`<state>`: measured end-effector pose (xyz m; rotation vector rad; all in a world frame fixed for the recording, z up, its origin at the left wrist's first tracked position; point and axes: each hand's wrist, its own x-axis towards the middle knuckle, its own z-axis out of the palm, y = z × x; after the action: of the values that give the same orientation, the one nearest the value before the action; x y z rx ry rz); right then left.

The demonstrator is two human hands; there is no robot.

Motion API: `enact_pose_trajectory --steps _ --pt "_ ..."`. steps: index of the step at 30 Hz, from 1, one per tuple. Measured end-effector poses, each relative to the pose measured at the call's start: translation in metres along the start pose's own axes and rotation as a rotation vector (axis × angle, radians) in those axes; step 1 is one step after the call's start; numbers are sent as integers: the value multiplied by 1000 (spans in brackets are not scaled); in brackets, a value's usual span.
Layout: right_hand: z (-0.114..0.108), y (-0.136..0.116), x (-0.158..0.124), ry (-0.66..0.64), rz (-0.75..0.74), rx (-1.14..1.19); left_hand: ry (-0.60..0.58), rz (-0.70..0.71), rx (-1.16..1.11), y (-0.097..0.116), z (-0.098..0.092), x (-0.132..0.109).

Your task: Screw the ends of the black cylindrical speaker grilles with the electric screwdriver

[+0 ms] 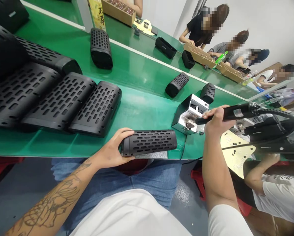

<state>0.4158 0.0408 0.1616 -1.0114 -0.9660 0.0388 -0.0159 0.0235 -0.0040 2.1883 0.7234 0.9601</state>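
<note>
Black casing (pixel 150 142) is gripped at one end by the left hand (pixel 114 150). Past it, a tool (pixel 239 112) is held by the right hand (pixel 218 121).

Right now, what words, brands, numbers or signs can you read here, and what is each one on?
Nothing reads with certainty.
Large black casing, far left: white lettering, too tilted and blurred.
Smaller casing, top left corner: white mark, too small.
Yellow item, top: dark characters, too unclear.
Black tool in the right hand: pale label, too blurred.
Dark item at right: pale mark, too blurred.
</note>
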Motion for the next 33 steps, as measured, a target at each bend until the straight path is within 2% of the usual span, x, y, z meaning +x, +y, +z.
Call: enact_pose_trajectory --steps 2,7,13,16,19,22,27,30,33 --pt "-1 8 1 -5 -3 -16 0 -2 -4 0 2 2" --pt "-11 4 -9 14 -19 25 16 -6 -31 -3 7 2" --pt "-11 27 -12 -63 98 -42 32 -3 -33 -5 11 0" --pt "-13 27 -15 -57 131 -49 24 -3 -21 -6 12 0" --pt "-15 6 -24 -74 153 -20 21 5 -36 -6 13 0" --pt "-17 -33 -42 -101 119 89 20 -35 -38 -4 13 -1" --pt "-7 -97 -95 -344 126 254 8 -95 -50 0 14 -1" --pt "7 -114 -124 -458 140 267 13 -93 -63 3 13 0" --pt "24 -114 -139 -510 149 320 2 -92 -80 4 12 1"
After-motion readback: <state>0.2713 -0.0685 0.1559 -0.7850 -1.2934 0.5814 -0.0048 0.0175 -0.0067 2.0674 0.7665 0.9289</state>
